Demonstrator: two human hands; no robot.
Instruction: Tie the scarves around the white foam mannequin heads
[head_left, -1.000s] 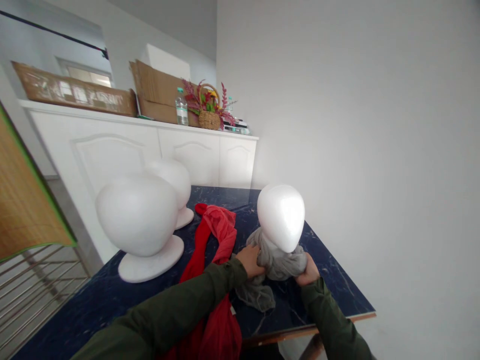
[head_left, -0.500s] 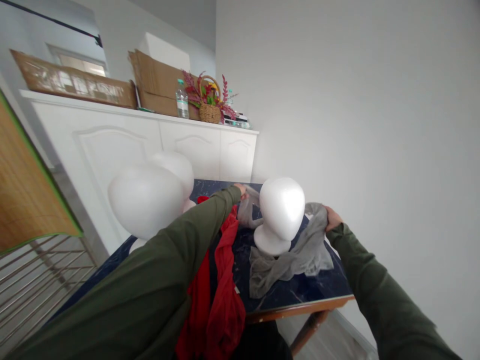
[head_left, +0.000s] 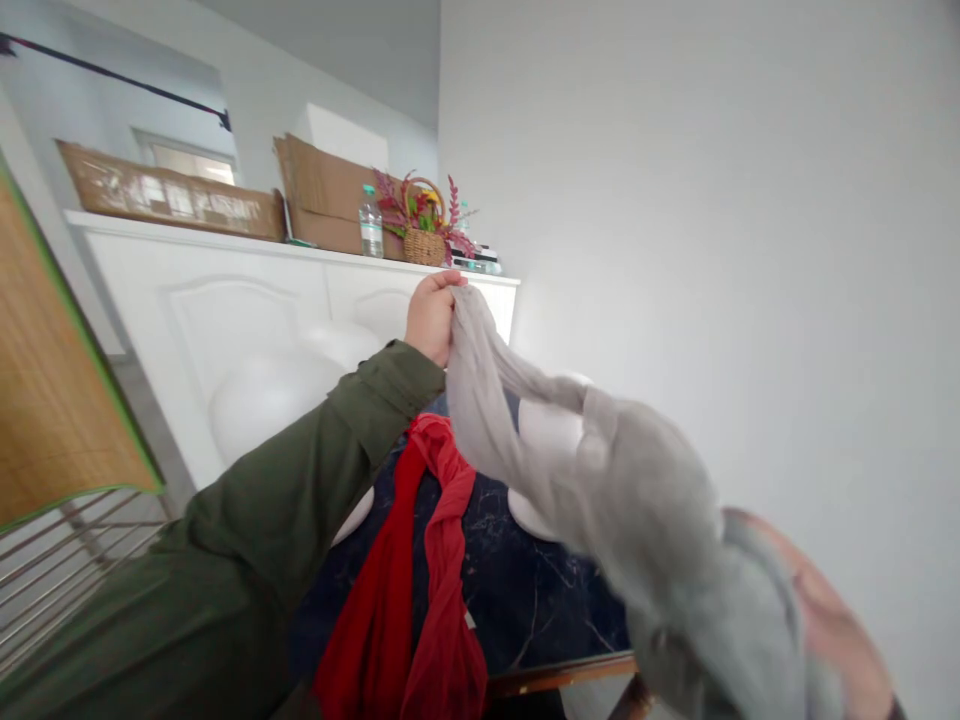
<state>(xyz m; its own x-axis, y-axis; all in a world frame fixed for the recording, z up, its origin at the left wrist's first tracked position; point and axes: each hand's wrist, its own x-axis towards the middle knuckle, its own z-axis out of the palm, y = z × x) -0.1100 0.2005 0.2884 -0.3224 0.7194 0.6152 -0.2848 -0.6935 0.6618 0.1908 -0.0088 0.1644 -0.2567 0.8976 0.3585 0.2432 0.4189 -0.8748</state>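
Observation:
My left hand (head_left: 430,316) is raised above the table, fingers closed on one end of a grey scarf (head_left: 570,440). The scarf stretches down to the lower right, where my right hand (head_left: 817,610) is close to the camera, blurred and wrapped in the cloth's other end. Behind the scarf stands a white foam mannequin head (head_left: 546,432) on the dark marble table (head_left: 525,590), partly hidden. A red scarf (head_left: 420,560) lies along the table and hangs over its near edge.
Two more white foam heads (head_left: 262,400) stand at the table's left. A white cabinet (head_left: 225,290) behind carries cardboard boxes (head_left: 322,190), a water bottle (head_left: 370,222) and a flower basket (head_left: 423,228). A white wall is on the right, a metal railing (head_left: 60,560) lower left.
The grey scarf has come off the foam head's neck and off the table. My left hand rose with one end; my right hand pulled the other end toward the camera.

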